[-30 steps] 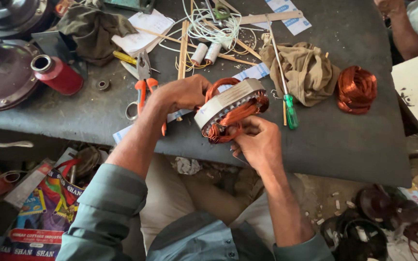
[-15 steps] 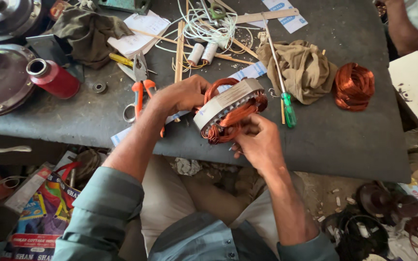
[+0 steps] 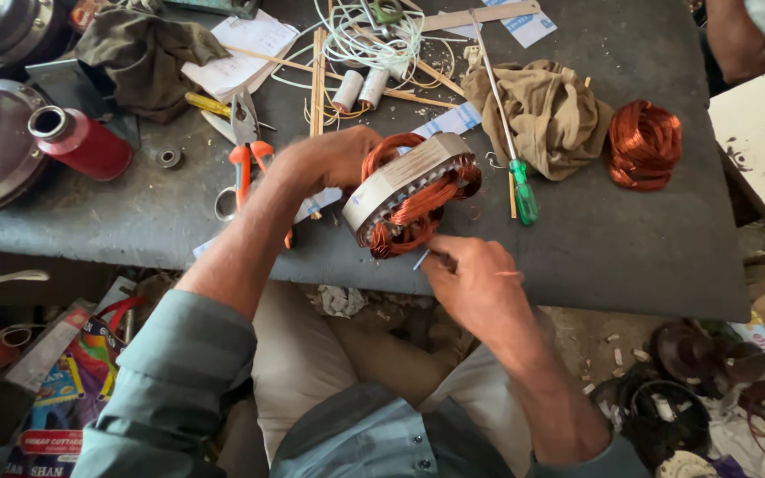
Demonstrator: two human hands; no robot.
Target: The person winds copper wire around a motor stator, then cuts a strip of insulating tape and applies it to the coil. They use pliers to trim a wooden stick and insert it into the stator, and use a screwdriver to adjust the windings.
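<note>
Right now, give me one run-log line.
left hand: steadies stator on edge | right hand: pinches thin strip at copper windings | table: green screwdriver

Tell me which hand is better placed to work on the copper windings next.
Right, probably. The right hand pinches a thin sliver at the copper windings, while the left hand is occupied gripping the stator ring.

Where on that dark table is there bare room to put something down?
Bare grey tabletop lies along the near right edge, below the green-handled screwdriver and loose copper wire coil. Another patch sits below the red cylinder. The far side is crowded with rags, wires, sticks and papers.
</note>
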